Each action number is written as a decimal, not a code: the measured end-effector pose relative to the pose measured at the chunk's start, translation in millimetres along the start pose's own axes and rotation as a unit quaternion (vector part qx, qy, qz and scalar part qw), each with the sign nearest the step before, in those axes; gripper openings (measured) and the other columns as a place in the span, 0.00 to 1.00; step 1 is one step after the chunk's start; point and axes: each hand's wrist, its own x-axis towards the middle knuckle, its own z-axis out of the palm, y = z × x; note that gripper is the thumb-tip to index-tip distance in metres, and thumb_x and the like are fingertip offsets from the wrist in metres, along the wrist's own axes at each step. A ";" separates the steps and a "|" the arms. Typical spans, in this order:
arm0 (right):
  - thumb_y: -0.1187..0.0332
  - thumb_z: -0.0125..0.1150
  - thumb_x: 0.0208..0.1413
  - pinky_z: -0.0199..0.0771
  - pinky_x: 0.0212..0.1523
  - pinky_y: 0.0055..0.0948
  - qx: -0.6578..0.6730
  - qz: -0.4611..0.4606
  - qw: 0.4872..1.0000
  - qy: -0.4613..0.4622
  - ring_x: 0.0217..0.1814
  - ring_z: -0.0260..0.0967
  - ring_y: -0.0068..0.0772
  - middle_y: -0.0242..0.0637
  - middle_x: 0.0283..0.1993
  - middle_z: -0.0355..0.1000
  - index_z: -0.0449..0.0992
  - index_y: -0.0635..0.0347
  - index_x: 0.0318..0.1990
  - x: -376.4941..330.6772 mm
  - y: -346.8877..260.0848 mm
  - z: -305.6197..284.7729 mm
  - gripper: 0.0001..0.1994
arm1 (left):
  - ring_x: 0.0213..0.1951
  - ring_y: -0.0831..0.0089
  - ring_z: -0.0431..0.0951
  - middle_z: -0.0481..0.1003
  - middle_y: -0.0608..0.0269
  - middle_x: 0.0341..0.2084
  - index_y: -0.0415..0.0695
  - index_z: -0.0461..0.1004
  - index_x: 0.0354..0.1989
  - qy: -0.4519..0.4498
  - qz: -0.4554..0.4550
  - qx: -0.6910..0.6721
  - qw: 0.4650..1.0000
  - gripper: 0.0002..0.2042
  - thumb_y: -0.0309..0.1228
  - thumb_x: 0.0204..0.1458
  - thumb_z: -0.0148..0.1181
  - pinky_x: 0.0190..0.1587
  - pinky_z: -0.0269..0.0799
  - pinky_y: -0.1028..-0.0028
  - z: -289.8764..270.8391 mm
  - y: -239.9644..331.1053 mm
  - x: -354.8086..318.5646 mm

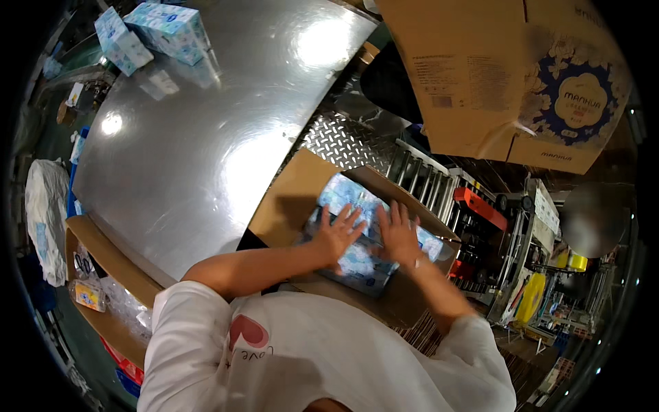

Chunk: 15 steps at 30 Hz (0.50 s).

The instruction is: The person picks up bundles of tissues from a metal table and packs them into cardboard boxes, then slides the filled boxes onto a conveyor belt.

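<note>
Blue-floral packs (364, 266) in open carton (283, 204) — L hand (336, 238) & R hand (399, 239) flat on top, fingers spread, nothing gripped; loading looks part done, w/ carton unclosed & 2 other packs (168, 29) on bench (185, 137), well apart — prob. outstanding.

Head-worn fisheye looks down from close above left hand (335, 237) and right hand (400, 242)
</note>
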 end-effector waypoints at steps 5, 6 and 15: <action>0.50 0.73 0.26 0.46 0.58 0.62 -0.041 0.093 0.991 -0.091 0.67 0.23 0.70 0.64 0.66 0.24 0.33 0.67 0.64 -38.1 10.8 93.0 0.62 | 0.65 0.55 0.41 0.42 0.52 0.64 0.58 0.46 0.64 0.298 0.011 0.268 0.916 0.50 0.53 0.29 0.66 0.56 0.39 0.38 122.1 -47.6 50.2; 0.51 0.73 0.26 0.46 0.58 0.61 -0.033 0.093 0.993 -0.071 0.67 0.23 0.70 0.64 0.66 0.24 0.33 0.67 0.64 -22.6 17.4 131.4 0.62 | 0.64 0.55 0.43 0.43 0.52 0.64 0.57 0.49 0.63 0.169 0.001 0.235 0.957 0.44 0.50 0.34 0.62 0.57 0.39 0.40 127.8 -43.0 48.0; 0.54 0.62 0.41 0.58 0.57 0.36 0.134 -0.072 0.971 -0.182 0.61 0.51 0.56 0.61 0.60 0.49 0.54 0.66 0.58 59.9 -7.9 206.8 0.39 | 0.45 0.61 0.70 0.73 0.57 0.39 0.43 0.74 0.39 -0.092 -0.081 -0.212 0.970 0.16 0.37 0.42 0.59 0.49 0.62 0.58 8.4 -51.2 -13.9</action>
